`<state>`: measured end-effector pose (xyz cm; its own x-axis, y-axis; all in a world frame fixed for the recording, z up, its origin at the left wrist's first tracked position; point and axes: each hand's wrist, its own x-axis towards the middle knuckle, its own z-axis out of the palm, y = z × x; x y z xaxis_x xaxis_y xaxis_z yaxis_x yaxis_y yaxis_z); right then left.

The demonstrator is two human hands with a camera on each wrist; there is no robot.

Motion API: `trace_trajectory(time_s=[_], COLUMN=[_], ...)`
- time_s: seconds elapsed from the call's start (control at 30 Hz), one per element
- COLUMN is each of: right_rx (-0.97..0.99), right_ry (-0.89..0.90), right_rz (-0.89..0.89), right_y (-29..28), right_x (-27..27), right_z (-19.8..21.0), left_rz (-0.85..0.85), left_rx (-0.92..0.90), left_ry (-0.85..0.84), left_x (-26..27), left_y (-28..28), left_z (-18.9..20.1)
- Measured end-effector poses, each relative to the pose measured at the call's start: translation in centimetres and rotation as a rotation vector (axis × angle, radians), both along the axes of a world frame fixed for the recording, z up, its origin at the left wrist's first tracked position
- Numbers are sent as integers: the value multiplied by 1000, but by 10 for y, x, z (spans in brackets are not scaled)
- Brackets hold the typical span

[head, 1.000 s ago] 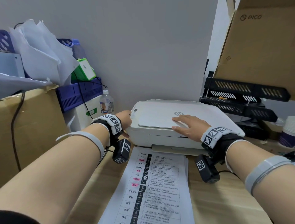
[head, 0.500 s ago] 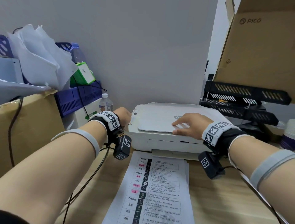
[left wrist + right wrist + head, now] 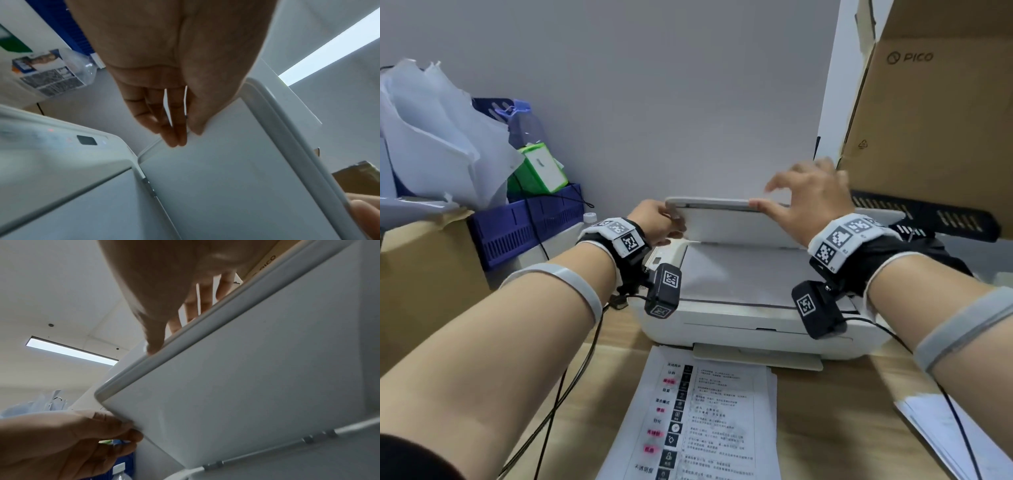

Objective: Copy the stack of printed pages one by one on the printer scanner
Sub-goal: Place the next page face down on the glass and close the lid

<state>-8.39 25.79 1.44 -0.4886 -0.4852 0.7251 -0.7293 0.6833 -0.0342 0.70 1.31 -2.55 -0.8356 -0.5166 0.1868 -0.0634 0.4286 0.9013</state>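
Note:
The white printer (image 3: pixel 756 325) stands on the wooden desk with its scanner lid (image 3: pixel 722 222) raised partway, and the scanner glass (image 3: pixel 739 274) shows beneath it. My left hand (image 3: pixel 669 219) grips the lid's left corner, with the fingers (image 3: pixel 176 139) on its edge. At the lid's front edge my right hand (image 3: pixel 767 198) holds on, thumb (image 3: pixel 156 344) on the rim and the other fingers over the top. In front of the printer the stack of printed pages (image 3: pixel 705 418) lies face up on the desk.
A large PICO cardboard box (image 3: pixel 928 120) and black paper trays (image 3: pixel 928 219) crowd the right side. A blue basket (image 3: pixel 527 226), a water bottle (image 3: pixel 589 219) and a brown box (image 3: pixel 424 274) stand at the left. More sheets (image 3: pixel 945 438) lie at the right front.
The lid lay flat under both hands before. Both hands have since taken its edge and lifted it partway, which uncovers the glass.

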Motion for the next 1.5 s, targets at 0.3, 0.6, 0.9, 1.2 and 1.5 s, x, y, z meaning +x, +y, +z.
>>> trace_trajectory(time_s=[0.3,0.6,0.9,1.2,1.5], right_rx=[-54,515,620,647,412], right_ry=[-86,-678,-845,-691,-568], right_rz=[8,61,52,65,137], right_y=[2,15,20,35,63], right_x=[-21,-27,-6,22,32], right_z=[-15,-50,-59,-78,-75], left_rz=[151,123,24,-136,-197], left_rx=[145,273,329,164,121], left_ry=[177,96,49,-188,-311], left_x=[-68,-102,-75,-12,13], left_y=[-7,-11,-12,-5,9], left_z=[33,39,34,19,3])
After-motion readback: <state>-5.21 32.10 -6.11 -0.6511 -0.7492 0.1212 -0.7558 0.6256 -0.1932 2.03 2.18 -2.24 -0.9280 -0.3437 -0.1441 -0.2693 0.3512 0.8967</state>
